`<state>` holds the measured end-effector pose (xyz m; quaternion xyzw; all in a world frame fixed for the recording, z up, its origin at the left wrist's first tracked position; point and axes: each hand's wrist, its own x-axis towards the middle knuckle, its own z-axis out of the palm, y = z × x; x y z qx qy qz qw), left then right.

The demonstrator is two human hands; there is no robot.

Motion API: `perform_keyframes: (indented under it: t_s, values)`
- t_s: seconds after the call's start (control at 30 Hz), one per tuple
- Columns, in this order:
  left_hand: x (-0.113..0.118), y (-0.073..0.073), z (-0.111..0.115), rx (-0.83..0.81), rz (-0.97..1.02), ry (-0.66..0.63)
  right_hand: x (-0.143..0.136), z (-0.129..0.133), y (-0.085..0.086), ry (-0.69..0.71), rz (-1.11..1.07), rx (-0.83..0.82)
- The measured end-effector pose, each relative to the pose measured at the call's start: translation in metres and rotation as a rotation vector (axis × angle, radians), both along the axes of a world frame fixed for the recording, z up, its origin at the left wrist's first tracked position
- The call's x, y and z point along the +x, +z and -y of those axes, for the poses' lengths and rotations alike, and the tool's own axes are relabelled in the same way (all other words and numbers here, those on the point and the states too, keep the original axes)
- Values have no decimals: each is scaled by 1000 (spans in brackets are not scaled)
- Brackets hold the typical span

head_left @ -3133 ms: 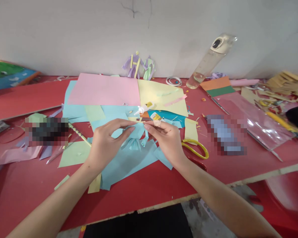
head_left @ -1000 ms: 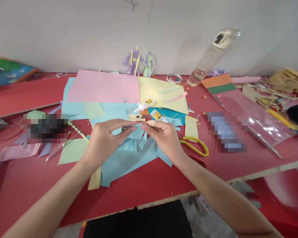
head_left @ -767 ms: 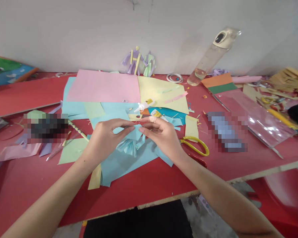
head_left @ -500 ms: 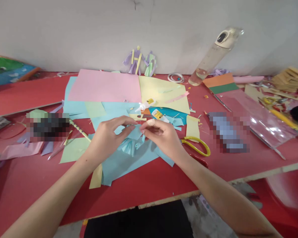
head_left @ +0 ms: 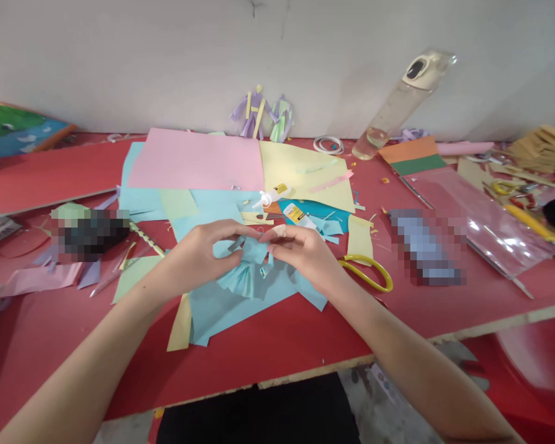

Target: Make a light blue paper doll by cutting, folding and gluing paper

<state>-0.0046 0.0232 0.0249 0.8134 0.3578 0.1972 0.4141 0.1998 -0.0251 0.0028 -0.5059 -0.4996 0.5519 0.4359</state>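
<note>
A light blue paper doll with a pleated skirt hangs between my hands, over a blue paper sheet. My left hand curls round its left side, fingers and thumb closed on it. Its upper right part is pinched by my right hand, which has a pale wrap on one finger. Both index fingertips nearly meet at the top of the doll. Just beyond the hands lie a small glue bottle and a second glue bottle. Yellow-handled scissors lie beside my right wrist.
Pink paper and yellow paper lie at the back. Two paper dolls lean on the wall. A water bottle stands tilted in view at the back right. A clear pouch and a blurred bluish object lie right.
My left hand has turned and its thumb has shifted lower. More of the doll's pleated skirt shows below the hands, swung slightly downward. The things on the table stay put.
</note>
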Motion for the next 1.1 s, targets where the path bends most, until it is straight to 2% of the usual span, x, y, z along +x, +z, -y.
perform_keyframes:
  t_s: [0.23, 0.5, 0.87, 1.1]
  values:
    - [0, -5, -1, -126, 82, 11, -2, 2, 0, -24, 41, -38]
    - [6, -3, 3, -116, 82, 51, -6, 4, -3, -54, 68, -29]
    - [4, -8, 0, -121, 94, 4, -2, 1, 1, 1, 52, -114]
    - [6, -5, 3, -108, 77, 49, -2, -1, 1, -3, 67, -92]
